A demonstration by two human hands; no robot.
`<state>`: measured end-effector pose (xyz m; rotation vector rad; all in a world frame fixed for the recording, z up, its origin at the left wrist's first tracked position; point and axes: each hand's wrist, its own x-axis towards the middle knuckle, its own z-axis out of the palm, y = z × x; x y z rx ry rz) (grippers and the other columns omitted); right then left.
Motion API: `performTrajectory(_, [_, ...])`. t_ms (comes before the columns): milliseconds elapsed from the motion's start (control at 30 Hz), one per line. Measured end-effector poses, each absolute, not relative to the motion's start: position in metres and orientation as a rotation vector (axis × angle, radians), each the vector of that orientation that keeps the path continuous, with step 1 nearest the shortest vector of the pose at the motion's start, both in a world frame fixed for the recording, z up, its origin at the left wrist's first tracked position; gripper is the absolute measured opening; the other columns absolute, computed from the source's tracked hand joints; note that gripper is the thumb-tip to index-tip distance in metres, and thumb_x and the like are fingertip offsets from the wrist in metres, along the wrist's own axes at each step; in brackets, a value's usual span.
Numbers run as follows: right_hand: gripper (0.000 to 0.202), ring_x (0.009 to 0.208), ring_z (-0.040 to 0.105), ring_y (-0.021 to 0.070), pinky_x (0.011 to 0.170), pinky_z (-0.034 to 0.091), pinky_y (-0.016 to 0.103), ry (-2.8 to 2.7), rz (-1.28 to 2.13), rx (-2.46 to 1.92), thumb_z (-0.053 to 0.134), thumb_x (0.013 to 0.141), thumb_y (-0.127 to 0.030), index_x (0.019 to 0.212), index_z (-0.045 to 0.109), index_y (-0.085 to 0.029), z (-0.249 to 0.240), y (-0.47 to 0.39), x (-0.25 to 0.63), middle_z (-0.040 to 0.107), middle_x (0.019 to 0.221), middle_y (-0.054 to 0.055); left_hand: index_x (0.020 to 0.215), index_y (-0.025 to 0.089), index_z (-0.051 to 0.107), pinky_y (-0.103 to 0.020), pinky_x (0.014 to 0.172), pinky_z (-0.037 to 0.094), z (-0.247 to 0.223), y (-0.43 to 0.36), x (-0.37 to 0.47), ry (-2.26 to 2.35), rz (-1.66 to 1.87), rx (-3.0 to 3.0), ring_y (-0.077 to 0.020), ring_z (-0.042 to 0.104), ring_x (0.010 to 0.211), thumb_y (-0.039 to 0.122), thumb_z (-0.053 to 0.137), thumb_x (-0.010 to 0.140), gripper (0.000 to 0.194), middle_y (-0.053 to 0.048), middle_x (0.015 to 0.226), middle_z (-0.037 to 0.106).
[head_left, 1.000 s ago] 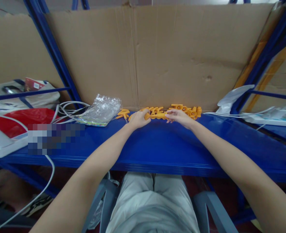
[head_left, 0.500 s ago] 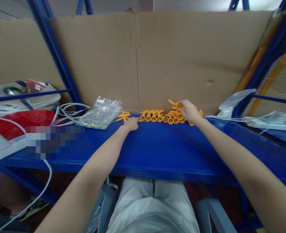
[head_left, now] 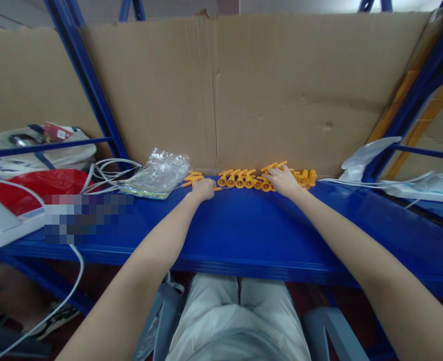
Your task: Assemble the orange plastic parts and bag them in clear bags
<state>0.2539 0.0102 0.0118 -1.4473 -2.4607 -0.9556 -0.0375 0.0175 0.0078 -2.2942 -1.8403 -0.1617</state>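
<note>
Along the back of the blue table runs a row of orange funnel-shaped parts, their round ends facing me. My right hand lies over the right part of the row, fingers bent on the pieces; whether it grips one is hidden. My left hand is at the left end of the row, its fingers curled down among slim orange pieces. What it holds, if anything, is too small to tell. Small dark bits lie on the table beside it.
A clear plastic bag lies left of my left hand. White cables, a red bag and a power strip are farther left. Cardboard stands behind. A white power strip is at the right.
My right hand has moved slightly left and down onto the row, and the orange piece it held up is now lower, at the pile. My left hand has stayed nearly in place.
</note>
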Motion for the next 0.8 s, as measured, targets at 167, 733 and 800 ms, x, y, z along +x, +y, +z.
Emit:
performTrajectory(167, [0.044, 0.121, 0.054, 0.0297, 0.105, 0.027, 0.058, -2.362, -0.806, -1.394, 0.038, 0.089, -0.012, 0.121, 0.067, -0.02, 0.005, 0.012, 0.256, 0.068, 0.122, 0.014, 0.104, 0.022, 0.072, -0.044, 0.096, 0.047, 0.016, 0.006, -0.029, -1.845, -0.084, -2.343, -0.0303, 0.062, 0.114, 0.015, 0.05, 0.082, 0.032, -0.013, 0.119, 0.069])
performTrajectory(733, [0.057, 0.133, 0.047, 0.0277, 0.106, 0.042, 0.045, -1.538, -0.343, -1.838, 0.04, 0.079, -0.009, 0.132, 0.06, -0.016, -0.008, 0.03, 0.392, 0.055, 0.14, 0.015, 0.092, 0.017, 0.073, -0.026, 0.085, 0.049, -0.002, 0.022, -0.018, -1.391, -0.336, -2.773, -0.0206, 0.066, 0.093, 0.014, 0.056, 0.082, 0.02, -0.006, 0.096, 0.073])
performTrajectory(800, [0.056, 0.134, 0.047, 0.0271, 0.108, 0.041, 0.041, -1.598, -0.33, -1.899, 0.043, 0.08, -0.01, 0.133, 0.059, -0.016, -0.01, 0.033, 0.394, 0.053, 0.143, 0.013, 0.092, 0.017, 0.073, -0.027, 0.085, 0.049, -0.003, 0.022, -0.018, -1.388, -0.35, -2.782, -0.0208, 0.066, 0.093, 0.014, 0.057, 0.082, 0.019, -0.006, 0.096, 0.073])
